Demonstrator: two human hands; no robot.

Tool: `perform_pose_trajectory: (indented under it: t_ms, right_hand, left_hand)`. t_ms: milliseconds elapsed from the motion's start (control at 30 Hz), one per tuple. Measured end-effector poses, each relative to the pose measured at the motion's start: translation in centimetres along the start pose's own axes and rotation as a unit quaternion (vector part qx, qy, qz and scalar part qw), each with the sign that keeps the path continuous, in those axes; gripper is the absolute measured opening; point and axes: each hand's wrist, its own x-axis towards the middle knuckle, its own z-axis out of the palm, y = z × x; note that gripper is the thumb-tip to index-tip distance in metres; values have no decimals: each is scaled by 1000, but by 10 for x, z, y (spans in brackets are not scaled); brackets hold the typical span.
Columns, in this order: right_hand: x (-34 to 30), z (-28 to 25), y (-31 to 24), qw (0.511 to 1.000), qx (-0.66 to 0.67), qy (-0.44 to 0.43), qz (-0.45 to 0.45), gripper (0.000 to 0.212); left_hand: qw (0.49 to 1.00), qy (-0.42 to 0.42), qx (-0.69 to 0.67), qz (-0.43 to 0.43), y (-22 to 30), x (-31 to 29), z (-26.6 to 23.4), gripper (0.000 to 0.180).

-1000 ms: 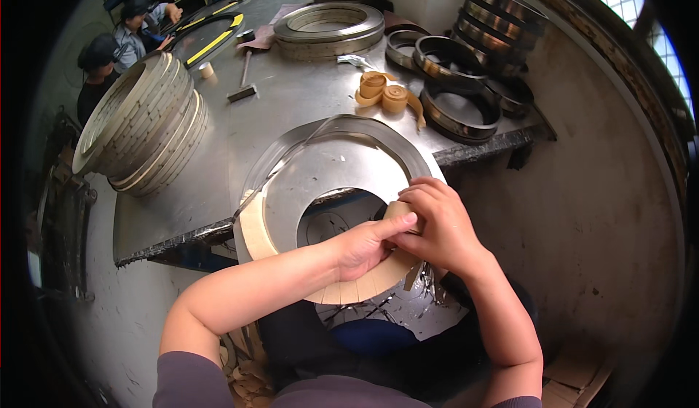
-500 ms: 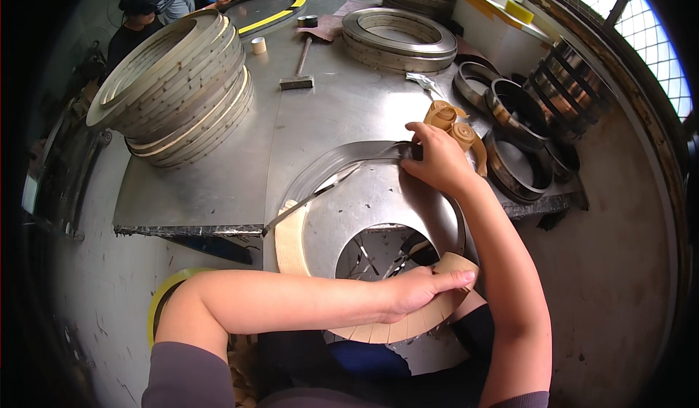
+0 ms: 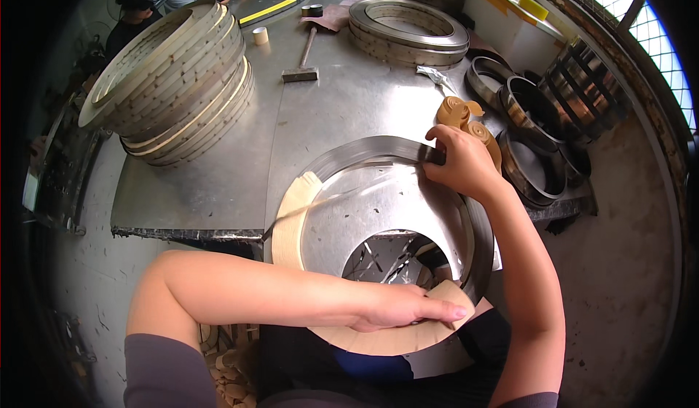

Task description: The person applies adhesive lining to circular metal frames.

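A large dark grey ring [image 3: 484, 240] lies at the table's near edge, its lower part jutting out over my lap. Cream crepe paper tape [image 3: 289, 222] covers its left side and the near side in overlapping turns. With my left hand [image 3: 408, 308] I clasp the wrapped near part, thumb laid along a raised flap of tape at the lower right. My right hand [image 3: 466, 162] is closed on the ring's bare upper right, fingers and thumb pinching its band. The fingers under my left hand are mostly hidden.
Beyond my right hand are rolls of tan tape [image 3: 477, 130] and several dark metal rings [image 3: 534, 168]. A tall stack of metal rings [image 3: 182, 88] leans at the left. A hammer [image 3: 301, 73] and a ring stack [image 3: 408, 33] lie farther back. Co-workers [image 3: 138, 15] are at the far left.
The ring has turned clockwise, its taped left end now higher. Both hands still hold it. The thin dark strip that crossed its left side shows only as a faint blur.
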Motion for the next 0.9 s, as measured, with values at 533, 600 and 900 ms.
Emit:
perform_pose_trajectory:
  t_ms: [533, 600, 900]
  right_hand:
    - [-37, -6, -9, 993, 53, 101, 6, 15]
    - [-56, -13, -24, 994, 40, 97, 32, 19]
    - [-226, 71, -50, 707, 429, 491, 275, 4]
  left_hand:
    - [975, -46, 170, -132, -11, -30, -27, 77]
    - [973, -39, 188, -126, -11, -32, -25, 76]
    - [968, 51, 245, -30, 13, -50, -31, 60]
